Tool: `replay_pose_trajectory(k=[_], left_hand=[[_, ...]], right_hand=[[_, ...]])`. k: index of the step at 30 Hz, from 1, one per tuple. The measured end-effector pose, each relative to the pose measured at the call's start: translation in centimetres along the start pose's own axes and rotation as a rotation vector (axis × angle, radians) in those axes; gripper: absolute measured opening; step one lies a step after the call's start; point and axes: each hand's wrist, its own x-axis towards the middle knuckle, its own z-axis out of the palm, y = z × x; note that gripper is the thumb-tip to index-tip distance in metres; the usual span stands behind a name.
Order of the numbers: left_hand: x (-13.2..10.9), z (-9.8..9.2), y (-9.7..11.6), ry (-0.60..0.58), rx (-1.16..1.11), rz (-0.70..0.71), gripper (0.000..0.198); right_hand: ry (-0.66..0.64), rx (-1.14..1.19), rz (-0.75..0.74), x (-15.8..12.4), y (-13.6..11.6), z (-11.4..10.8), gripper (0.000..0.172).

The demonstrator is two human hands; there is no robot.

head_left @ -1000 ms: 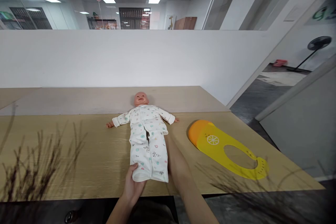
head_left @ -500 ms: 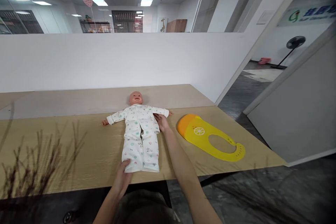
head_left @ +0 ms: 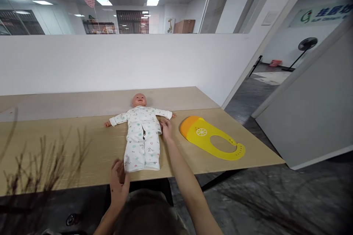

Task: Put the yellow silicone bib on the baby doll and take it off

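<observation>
A baby doll [head_left: 139,100] lies on its back on the table, arms spread wide and head toward the wall. It wears a white patterned top [head_left: 141,116] and matching trousers [head_left: 142,150]. Beside the lower hem of the trousers is my left hand [head_left: 119,183], fingers apart and curved, holding nothing. At the doll's side, under its outstretched arm, my right hand [head_left: 166,129] touches or nearly touches the edge of the top, its fingers loosely bent and not gripping. To the right lies a yellow silicone bib [head_left: 215,143] with an orange pocket.
The wooden table [head_left: 82,154] ends at a white wall [head_left: 110,62] with a window above. A grey panel [head_left: 309,117] stands off the table's right end. Farther back is a black fan [head_left: 308,44]. Dark blurred strands cross the lower corners.
My left hand has let go of the trouser leg and moved left, its fingers opening. My right hand has drawn slightly out from under the doll's arm. The view has shifted a little.
</observation>
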Motion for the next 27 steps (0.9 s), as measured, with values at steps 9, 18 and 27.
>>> replay_pose_trajectory(k=[9, 18, 27], left_hand=[[-1.1, -0.5, -2.1, -0.383, 0.349, 0.524, 0.023], [-0.8, -0.2, -2.1, -0.229, 0.860, 1.215, 0.097], [-0.3, 0.6, -2.9, -0.268, 1.018, 1.170, 0.044]], right_hand=[[-0.007, -0.294, -0.191, -1.2, 1.3, -0.2, 0.024], [-0.039, -0.380, -0.250, -0.9, 1.6, -0.6, 0.036], [-0.023, -0.368, -0.251, -1.0, 1.4, -0.4, 0.033]])
